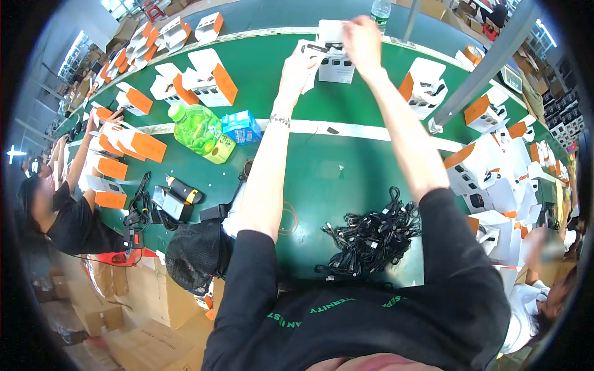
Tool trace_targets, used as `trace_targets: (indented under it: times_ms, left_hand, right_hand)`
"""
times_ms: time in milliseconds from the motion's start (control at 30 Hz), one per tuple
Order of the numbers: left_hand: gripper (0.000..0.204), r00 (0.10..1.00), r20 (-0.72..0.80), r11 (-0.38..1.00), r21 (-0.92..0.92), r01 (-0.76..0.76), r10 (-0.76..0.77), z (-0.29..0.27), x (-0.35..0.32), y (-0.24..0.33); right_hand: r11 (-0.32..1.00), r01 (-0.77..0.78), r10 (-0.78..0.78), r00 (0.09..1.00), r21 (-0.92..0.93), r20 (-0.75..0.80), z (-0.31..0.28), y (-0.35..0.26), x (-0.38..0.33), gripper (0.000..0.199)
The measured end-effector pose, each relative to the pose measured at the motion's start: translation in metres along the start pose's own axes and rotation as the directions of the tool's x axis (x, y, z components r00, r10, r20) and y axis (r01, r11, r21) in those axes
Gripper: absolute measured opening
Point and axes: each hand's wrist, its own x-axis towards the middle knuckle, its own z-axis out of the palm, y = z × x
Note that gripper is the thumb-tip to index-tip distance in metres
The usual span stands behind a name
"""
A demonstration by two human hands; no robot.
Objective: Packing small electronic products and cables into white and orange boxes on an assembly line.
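Both my arms reach far across the green conveyor table (322, 167). My left hand (296, 67) grips a white product box (309, 52) by its left side, the box showing small dark parts. My right hand (362, 38) pinches the upper flap of a second white box (334, 62) just beside it. The two boxes touch or overlap at the far belt. Near my body lies a heap of black cables (371, 235), untouched.
Open white-and-orange boxes (210, 77) line the belt left and right. A green bottle (198, 130) and a blue carton (242, 127) stand left of my arm. A black mesh bag (195, 250) hangs at the near edge. Other people work at the left (68, 210) and right (544, 297).
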Motion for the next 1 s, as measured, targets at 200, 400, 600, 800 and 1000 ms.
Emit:
trace_targets:
  times_ms: [200,400,600,800,1000]
  left_hand:
    - [0.046,0.982,0.184,0.962,-0.261,0.082,-0.034,0.048,0.03,-0.012]
    - [0.045,0.978,0.192,0.99,0.099,-0.098,0.077,0.038,0.022,-0.04]
    - [0.043,0.948,0.23,0.889,0.352,-0.293,0.221,0.051,-0.001,-0.026]
    - [0.042,0.935,0.318,0.946,0.222,-0.236,0.158,0.041,-0.007,-0.024]
    - [0.051,0.903,0.393,0.946,0.185,-0.264,0.175,0.041,-0.016,-0.021]
  right_hand:
    - [-0.155,-0.475,0.637,0.622,0.866,0.455,0.048,0.05,-0.038,0.052]
    - [-0.113,-0.363,0.452,0.81,0.925,0.373,0.033,0.029,-0.05,0.05]
    - [0.081,-0.235,0.198,0.956,0.969,0.216,0.05,0.056,-0.046,0.021]
    - [0.5,-0.19,-0.051,0.968,0.845,0.248,0.017,0.058,-0.062,0.04]
    - [0.563,-0.221,-0.14,0.924,0.796,0.355,-0.01,0.059,-0.06,0.056]
